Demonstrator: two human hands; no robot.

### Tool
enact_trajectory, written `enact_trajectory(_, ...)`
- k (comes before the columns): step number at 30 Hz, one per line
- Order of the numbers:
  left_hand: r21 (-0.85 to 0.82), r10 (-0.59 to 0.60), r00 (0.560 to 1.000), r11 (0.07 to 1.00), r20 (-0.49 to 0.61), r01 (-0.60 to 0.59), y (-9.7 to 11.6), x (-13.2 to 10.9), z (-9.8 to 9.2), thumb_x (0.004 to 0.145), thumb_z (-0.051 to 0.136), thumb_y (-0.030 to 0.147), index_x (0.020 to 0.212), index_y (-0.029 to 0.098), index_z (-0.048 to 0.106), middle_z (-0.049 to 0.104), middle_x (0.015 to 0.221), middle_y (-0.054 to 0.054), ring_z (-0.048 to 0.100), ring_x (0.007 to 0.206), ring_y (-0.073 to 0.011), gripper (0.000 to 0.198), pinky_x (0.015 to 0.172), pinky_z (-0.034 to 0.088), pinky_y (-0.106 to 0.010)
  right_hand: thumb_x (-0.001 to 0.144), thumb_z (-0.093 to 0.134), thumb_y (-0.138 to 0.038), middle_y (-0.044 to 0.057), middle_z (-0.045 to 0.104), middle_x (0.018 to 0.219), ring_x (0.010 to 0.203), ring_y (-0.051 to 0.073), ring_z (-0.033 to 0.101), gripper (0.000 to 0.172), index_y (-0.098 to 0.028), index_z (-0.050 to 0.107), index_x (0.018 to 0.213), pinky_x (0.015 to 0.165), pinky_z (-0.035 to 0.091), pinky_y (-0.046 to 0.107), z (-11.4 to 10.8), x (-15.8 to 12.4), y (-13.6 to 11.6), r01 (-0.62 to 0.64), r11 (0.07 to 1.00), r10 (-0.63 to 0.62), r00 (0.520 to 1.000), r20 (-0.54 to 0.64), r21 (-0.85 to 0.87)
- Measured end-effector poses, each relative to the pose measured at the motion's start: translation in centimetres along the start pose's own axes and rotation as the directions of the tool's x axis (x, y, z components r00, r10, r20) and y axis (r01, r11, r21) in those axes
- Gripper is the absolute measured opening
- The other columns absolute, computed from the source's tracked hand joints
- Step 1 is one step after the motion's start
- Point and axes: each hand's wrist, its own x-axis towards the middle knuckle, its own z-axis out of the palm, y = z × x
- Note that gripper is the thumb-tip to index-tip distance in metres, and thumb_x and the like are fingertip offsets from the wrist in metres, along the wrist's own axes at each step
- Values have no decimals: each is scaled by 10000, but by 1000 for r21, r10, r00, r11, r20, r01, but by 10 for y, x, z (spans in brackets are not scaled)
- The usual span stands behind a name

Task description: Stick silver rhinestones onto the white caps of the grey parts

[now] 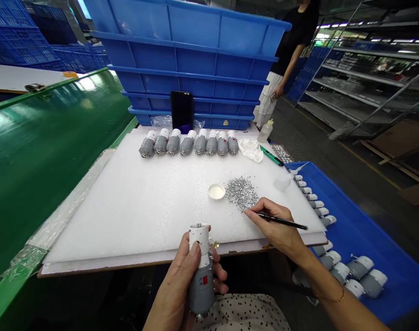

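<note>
My left hand [181, 285] is wrapped round a small grey motor with a white cap [200, 262], held upright just in front of the board's near edge. My right hand [276, 227] pinches a thin black pick [281, 222] like a pen, its tip touching the near edge of a pile of tiny silver parts [241, 192] on the white foam board [143, 207]. A small white dish [216, 191] sits just left of that pile. A row of several grey motors [188, 143] lies along the far side of the board.
Stacked blue crates [195, 59] stand behind the board with a black phone [181, 111] leaning on them. A blue tray [375, 239] at right holds more motors. A green conveyor [40, 138] runs along the left. A squeeze bottle [266, 131], a cloth, a green pen lie far right. Another person [292, 55] stands beyond.
</note>
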Motion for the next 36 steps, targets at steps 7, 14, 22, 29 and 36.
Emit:
enact_trajectory(7, 119, 78, 994, 989, 75, -86, -10, 10, -5, 726, 794, 418, 1041, 193, 594, 599, 787, 11, 475, 532, -87, 436, 471, 418, -214, 800, 708, -398, -17, 565, 603, 575, 123, 474, 287, -181, 583, 661, 531, 363, 249, -3, 19, 3, -57, 998, 54, 995, 88, 40)
enact_trajectory(14, 164, 72, 994, 983, 83, -85, -11, 10, -4, 744, 767, 388, 1003, 164, 583, 598, 736, 22, 468, 494, -69, 389, 474, 399, -201, 787, 714, -400, -20, 565, 609, 587, 121, 468, 287, -178, 594, 650, 555, 354, 259, -7, 27, 2, -76, 996, 69, 987, 147, 45)
enact_trajectory(22, 141, 67, 995, 987, 68, -76, -11, 12, -1, 786, 731, 377, 947, 155, 578, 581, 655, 26, 457, 486, -69, 314, 481, 377, -190, 799, 707, -400, -23, 553, 597, 583, 117, 452, 294, -175, 593, 647, 555, 347, 261, -6, 22, 3, -57, 997, 51, 989, 137, 42)
enact_trajectory(29, 119, 92, 994, 988, 64, -100, -10, 12, 5, 829, 688, 390, 887, 137, 595, 589, 677, 6, 479, 538, -87, 276, 534, 411, -205, 809, 704, -408, -10, 574, 619, 583, 123, 458, 287, -176, 600, 676, 542, 352, 261, -10, 12, 2, -42, 999, 41, 994, 104, 10)
enact_trajectory(36, 89, 71, 997, 993, 9, -71, -15, 14, 3, 832, 698, 360, 1076, 158, 548, 621, 736, 3, 475, 535, -89, 350, 525, 411, -209, 830, 695, -369, -18, 562, 621, 584, 120, 470, 261, -178, 592, 686, 537, 348, 254, -7, 9, 2, -19, 1000, 21, 994, 107, -24)
